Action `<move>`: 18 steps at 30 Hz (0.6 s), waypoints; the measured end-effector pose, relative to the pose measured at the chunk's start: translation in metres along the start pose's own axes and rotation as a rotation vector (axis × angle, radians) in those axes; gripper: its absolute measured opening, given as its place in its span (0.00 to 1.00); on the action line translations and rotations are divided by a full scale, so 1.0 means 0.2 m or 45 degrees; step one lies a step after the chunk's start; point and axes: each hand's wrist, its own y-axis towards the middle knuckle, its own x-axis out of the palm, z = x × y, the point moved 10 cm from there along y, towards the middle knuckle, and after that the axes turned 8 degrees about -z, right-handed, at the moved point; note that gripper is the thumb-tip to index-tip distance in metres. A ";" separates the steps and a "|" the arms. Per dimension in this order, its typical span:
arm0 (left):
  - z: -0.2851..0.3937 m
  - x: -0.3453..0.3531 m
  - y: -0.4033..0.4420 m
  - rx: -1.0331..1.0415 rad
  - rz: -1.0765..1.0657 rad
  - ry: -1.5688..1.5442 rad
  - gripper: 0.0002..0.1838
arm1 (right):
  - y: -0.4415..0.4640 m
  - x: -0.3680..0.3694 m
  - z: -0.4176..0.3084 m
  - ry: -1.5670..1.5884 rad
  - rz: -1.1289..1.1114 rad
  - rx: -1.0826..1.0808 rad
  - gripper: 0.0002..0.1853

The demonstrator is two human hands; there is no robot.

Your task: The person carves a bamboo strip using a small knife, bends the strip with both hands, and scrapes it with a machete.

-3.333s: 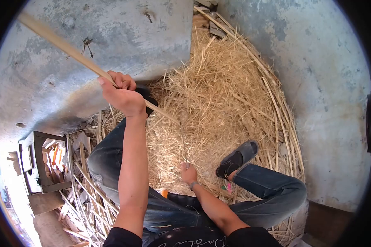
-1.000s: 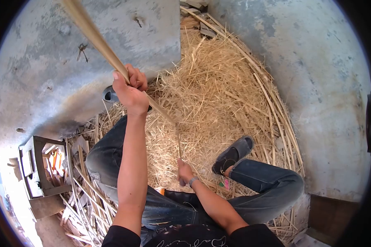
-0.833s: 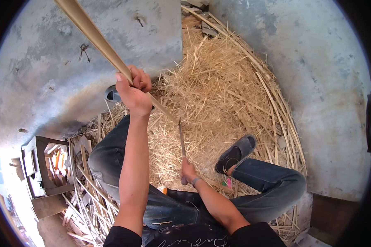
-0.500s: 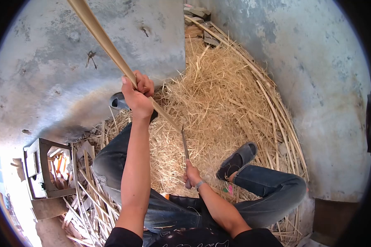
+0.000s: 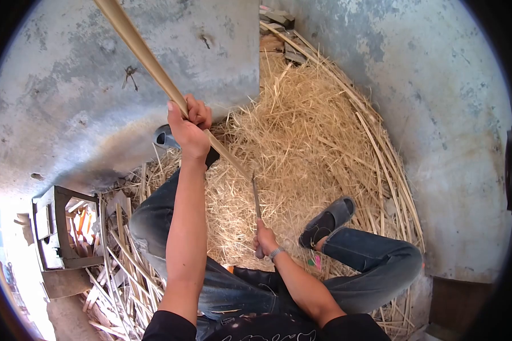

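My left hand (image 5: 190,128) is wrapped round a long pale bamboo pole (image 5: 145,54), which slants from the top left down toward the floor between my legs. Below that fist the pole thins to a narrow lower end. My right hand (image 5: 265,237) grips a knife (image 5: 256,199) by its handle, the slim dark blade pointing away from me. The blade's tip lies at the pole's lower end; whether it cuts in or only touches, I cannot tell. Beneath both is a thick bed of shavings (image 5: 301,119).
Plastered walls stand at the left (image 5: 85,85) and right (image 5: 449,142). Long split strips (image 5: 389,165) lie along the right wall, and more strips (image 5: 128,273) are heaped at lower left beside a broken wooden frame (image 5: 68,227). My sandalled foot (image 5: 327,221) rests on the shavings.
The view has shifted slightly. Both hands keep their grips, and the pole and knife stay in almost the same place.
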 end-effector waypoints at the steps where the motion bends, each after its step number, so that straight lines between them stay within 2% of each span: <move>1: 0.00 0.00 0.00 -0.009 0.005 -0.013 0.30 | 0.01 0.00 -0.01 -0.010 0.015 0.000 0.32; 12: -0.04 -0.01 0.03 -0.086 -0.002 -0.069 0.33 | -0.02 0.02 -0.05 -0.034 0.015 0.003 0.30; 18: -0.04 0.06 0.02 -0.157 -0.161 -0.117 0.34 | -0.03 0.02 -0.06 -0.031 -0.002 0.011 0.30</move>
